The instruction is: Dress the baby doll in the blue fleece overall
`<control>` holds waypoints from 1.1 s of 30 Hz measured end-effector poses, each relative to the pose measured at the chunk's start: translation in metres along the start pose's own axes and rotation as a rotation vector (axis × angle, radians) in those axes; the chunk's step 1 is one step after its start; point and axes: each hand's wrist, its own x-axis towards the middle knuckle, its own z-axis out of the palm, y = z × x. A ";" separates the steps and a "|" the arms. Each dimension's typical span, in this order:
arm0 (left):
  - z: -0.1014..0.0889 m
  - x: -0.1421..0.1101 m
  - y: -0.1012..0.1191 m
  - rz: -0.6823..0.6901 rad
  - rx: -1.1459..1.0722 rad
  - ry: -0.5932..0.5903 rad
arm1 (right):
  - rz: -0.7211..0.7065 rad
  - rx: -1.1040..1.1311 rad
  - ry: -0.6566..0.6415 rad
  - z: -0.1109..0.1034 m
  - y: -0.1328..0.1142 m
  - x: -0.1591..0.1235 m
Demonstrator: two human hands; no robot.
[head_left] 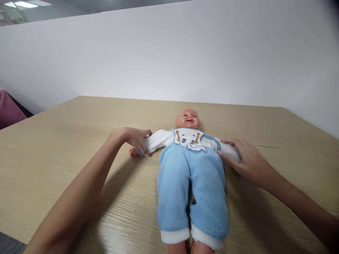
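Observation:
A baby doll (192, 176) lies on its back on the wooden table, head away from me and feet toward me. It wears blue fleece overalls with white cuffs and an elephant face (189, 139) on the bib, over a white long-sleeved top. My left hand (136, 138) grips the doll's sleeve (160, 138) on the left side, close to its small hand (133, 152). On the other side, my right hand (245, 153) is closed around the opposite sleeve (230, 151), slightly blurred. That arm's end is hidden by my hand.
The light wooden table (79, 116) has a thin seam running across it. A white partition wall (169, 53) stands behind its far edge and along the right. Something pink (10, 109) shows beyond the table at the far left.

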 end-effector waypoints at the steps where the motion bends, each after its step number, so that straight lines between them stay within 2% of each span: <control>1: -0.001 -0.005 0.005 -0.043 0.115 0.030 | 0.003 -0.006 -0.009 -0.003 0.013 -0.016; 3: 0.000 -0.016 0.021 -0.032 0.371 0.108 | 0.007 -0.028 -0.017 -0.007 0.037 -0.047; 6: 0.022 -0.029 0.061 0.234 0.543 0.270 | 0.042 -0.005 0.015 -0.009 0.060 -0.076; 8: 0.051 -0.026 0.090 0.451 0.546 0.345 | 0.065 0.036 0.029 -0.009 0.065 -0.081; 10: 0.085 -0.012 0.116 0.629 0.517 0.379 | 0.101 0.089 0.019 -0.009 0.063 -0.078; 13: 0.129 0.025 0.139 0.752 0.586 0.393 | 0.167 0.212 0.008 -0.012 0.056 -0.069; 16: 0.151 0.058 0.142 0.759 0.600 0.277 | 0.254 0.335 0.007 -0.018 0.050 -0.063; 19: 0.157 0.073 0.134 0.827 0.500 0.258 | 0.319 0.471 0.049 -0.025 0.043 -0.053; 22: 0.158 0.071 0.127 0.946 0.352 0.294 | 0.295 0.690 0.110 -0.026 0.031 -0.031; 25: 0.158 0.062 0.126 1.072 0.284 0.281 | 0.200 0.871 0.156 -0.016 0.016 0.002; 27: 0.157 0.055 0.126 1.127 0.330 0.299 | 0.117 0.923 0.158 -0.003 0.005 0.022; 29: 0.156 0.049 0.125 1.155 0.449 0.374 | 0.053 0.928 0.149 0.012 -0.005 0.035; 33: 0.153 0.043 0.114 1.200 0.592 0.518 | -0.035 0.879 0.118 0.030 -0.023 0.034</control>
